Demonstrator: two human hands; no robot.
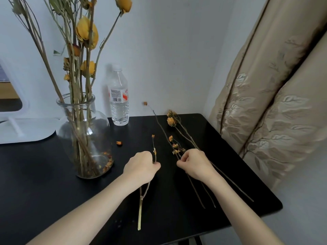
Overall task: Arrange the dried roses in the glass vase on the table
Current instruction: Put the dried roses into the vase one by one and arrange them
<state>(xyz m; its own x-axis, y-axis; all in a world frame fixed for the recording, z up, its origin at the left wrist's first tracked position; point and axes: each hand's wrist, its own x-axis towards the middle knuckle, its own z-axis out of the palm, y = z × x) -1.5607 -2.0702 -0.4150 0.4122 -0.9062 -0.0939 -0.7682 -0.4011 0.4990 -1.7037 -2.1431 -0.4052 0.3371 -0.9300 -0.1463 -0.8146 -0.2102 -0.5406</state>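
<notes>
A glass vase (83,138) stands on the left of the black table (53,174) and holds several dried yellow roses (87,33) on long stems. My left hand (141,167) grips a thin forked dried stem (140,209) with small orange buds, its cut end pointing toward me. My right hand (193,164) pinches the stems of a loose bunch of dried roses (171,121) that lies on the table to the right. Fallen petals sit in the vase bottom.
A clear plastic water bottle (118,96) stands behind the vase by the wall. A loose orange petal (119,143) lies between the vase and my hands. A white object (21,128) sits at the far left. A beige curtain (274,103) hangs beside the table's right edge.
</notes>
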